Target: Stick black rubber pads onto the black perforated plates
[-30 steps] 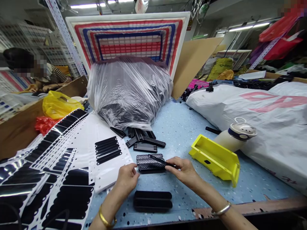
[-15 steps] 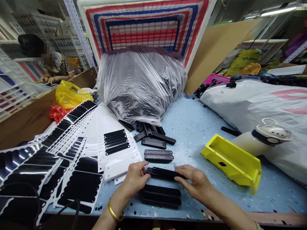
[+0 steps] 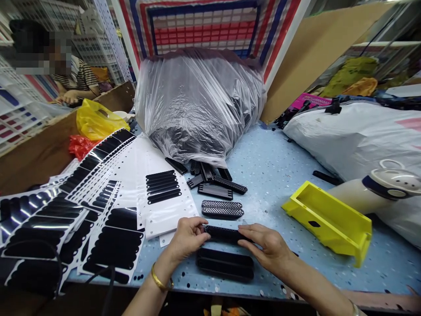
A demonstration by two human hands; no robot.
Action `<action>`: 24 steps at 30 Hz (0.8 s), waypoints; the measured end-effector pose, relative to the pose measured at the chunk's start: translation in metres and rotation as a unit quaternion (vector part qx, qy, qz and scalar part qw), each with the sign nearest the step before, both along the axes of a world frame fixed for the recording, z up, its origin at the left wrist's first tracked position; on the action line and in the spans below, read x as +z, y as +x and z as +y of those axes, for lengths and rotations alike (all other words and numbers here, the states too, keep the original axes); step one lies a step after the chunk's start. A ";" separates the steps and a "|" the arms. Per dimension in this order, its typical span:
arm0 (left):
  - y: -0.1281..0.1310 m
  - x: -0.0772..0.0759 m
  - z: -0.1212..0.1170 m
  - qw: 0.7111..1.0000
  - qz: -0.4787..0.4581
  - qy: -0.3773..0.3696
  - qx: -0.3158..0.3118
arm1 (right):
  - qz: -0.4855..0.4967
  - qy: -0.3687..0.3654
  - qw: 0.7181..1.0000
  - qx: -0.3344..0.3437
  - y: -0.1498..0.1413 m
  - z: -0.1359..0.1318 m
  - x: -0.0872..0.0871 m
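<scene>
Between my two hands lies a long black plastic bar (image 3: 223, 234) with rounded ends and a black strip along its top. My left hand (image 3: 188, 239) pinches its left end with thumb and fingertips. At the right end, my right hand (image 3: 268, 243) grips it between thumb and fingers, hiding that tip. Closer to me, two smooth-topped black bars (image 3: 225, 263) rest side by side. Just beyond my hands sits a pair of perforated black bars (image 3: 222, 209). Left of those, a white backing sheet (image 3: 184, 210) carries several black adhesive strips (image 3: 163, 186).
A clear plastic bag (image 3: 197, 105) of dark pieces spills loose bars (image 3: 215, 192) onto the blue table (image 3: 266, 175). To the right are a yellow bin (image 3: 329, 219), a bottle (image 3: 388, 186) and a white sack (image 3: 358, 131). More strip sheets (image 3: 112, 239) cover the left. A person (image 3: 75, 79) sits beyond.
The black strip lay askew on the bar, showing perforations at the left end; now it lines up along the bar. My left fingers have closed on that end. The view has shifted slightly.
</scene>
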State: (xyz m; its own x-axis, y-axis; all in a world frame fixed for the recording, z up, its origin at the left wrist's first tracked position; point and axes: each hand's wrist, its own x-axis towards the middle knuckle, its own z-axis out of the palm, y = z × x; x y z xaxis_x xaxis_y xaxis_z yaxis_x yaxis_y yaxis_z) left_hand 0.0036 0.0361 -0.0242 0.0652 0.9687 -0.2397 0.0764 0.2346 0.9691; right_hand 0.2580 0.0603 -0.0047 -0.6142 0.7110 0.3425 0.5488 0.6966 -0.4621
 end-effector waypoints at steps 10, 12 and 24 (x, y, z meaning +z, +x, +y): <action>-0.001 0.005 -0.001 1.000 -0.009 -0.017 -0.001 | -0.032 0.026 0.999 0.015 -0.005 0.003 0.003; -0.001 0.004 -0.001 1.000 -0.007 -0.017 -0.005 | -0.036 0.028 0.999 0.013 -0.006 0.003 0.004; -0.001 0.005 -0.002 1.000 -0.003 -0.014 0.000 | -0.053 0.032 0.998 0.003 -0.011 0.001 0.002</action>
